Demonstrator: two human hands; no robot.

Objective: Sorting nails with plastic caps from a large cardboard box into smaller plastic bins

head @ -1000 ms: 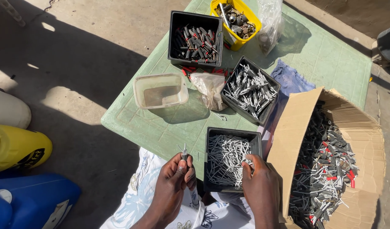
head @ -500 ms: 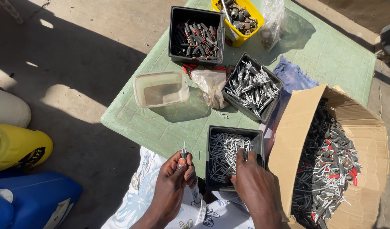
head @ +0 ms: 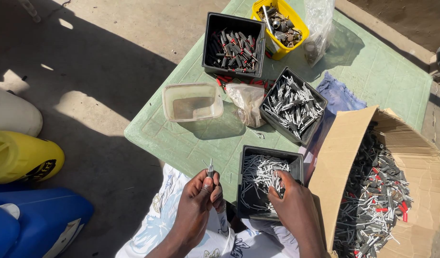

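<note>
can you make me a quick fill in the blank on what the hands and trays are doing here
1. The left hand pinches a small metal pin that points ____.
2. The right hand reaches into the ____ tray of silver pins nearest the person.
3. The clear plastic tub on the green table is ____.
4. The cardboard box lies on the person's ____ side.

Missing words: up; black; empty; right

head cam | above, looking steeply down | close over green table (head: 373, 71) | single view
</note>
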